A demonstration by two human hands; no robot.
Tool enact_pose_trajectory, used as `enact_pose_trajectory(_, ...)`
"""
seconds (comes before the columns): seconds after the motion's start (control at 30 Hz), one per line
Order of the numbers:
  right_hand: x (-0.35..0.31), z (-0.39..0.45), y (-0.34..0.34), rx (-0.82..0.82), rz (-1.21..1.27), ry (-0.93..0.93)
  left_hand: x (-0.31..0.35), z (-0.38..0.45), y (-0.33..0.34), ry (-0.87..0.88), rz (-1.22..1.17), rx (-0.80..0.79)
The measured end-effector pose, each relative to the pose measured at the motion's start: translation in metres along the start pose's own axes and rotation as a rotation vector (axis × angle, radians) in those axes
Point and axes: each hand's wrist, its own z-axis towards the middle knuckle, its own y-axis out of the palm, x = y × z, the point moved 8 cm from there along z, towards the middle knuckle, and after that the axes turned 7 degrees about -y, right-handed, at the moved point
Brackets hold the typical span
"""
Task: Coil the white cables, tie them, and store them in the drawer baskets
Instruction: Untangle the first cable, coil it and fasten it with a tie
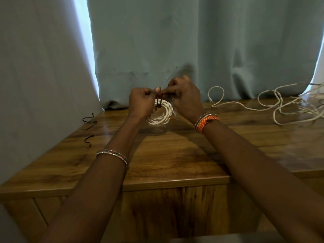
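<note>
Coiled white cable (160, 113) hangs just above the wooden bench (175, 155), directly below and between both hands. A dark tie (158, 100) loops over the coil's top. The left hand (141, 102) and right hand (184, 97) each pinch a tie end with curled fingers, pulling sideways. Loose white cables (280, 106) lie well apart, nearer the right hand.

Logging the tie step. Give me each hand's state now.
Left hand: closed, pinching the dark tie on the coil.
Right hand: closed, pinching the tie's other end.
</note>
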Motion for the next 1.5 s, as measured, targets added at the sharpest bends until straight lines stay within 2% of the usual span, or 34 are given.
enact_pose_trajectory(0.13, 0.007, 0.004, -0.013, 0.141, 0.14, 0.055, 0.015, -0.006, 0.004, 0.082, -0.102, -0.003)
enact_pose_trajectory(0.27, 0.019, -0.003, -0.001, 0.069, 0.528, 0.278, 0.016, -0.009, 0.004, 0.15, -0.097, -0.019)
enact_pose_trajectory(0.47, 0.038, -0.015, 0.021, 0.02, 0.81, 0.564, 0.02, -0.007, 0.001, 0.268, -0.04, 0.085)
enact_pose_trajectory(0.67, 0.047, -0.02, 0.028, -0.029, 0.819, 0.598, 0.024, -0.015, 0.008, 0.273, -0.099, -0.006)
enact_pose_trajectory(0.8, 0.049, -0.027, 0.037, -0.149, 0.799, 0.614, 0.02, -0.009, 0.01, 0.221, -0.153, -0.033)
enact_pose_trajectory(1.0, 0.037, -0.03, 0.046, -0.242, 0.814, 0.626, 0.02, -0.005, 0.006, 0.217, -0.083, 0.025)
enact_pose_trajectory(1.27, 0.033, -0.036, 0.052, -0.446, 0.859, 0.697, 0.013, -0.003, -0.006, 0.132, -0.041, 0.197)
enact_pose_trajectory(1.3, 0.034, -0.034, 0.048, -0.42, 0.862, 0.703, 0.011, -0.003, -0.007, 0.124, -0.042, 0.204)
enact_pose_trajectory(1.37, 0.04, -0.028, 0.036, -0.27, 0.805, 0.695, 0.009, -0.001, -0.008, 0.114, -0.002, 0.215)
enact_pose_trajectory(1.5, 0.031, -0.011, 0.007, 0.056, 0.514, 0.452, 0.003, 0.0, -0.017, 0.077, 0.018, 0.284)
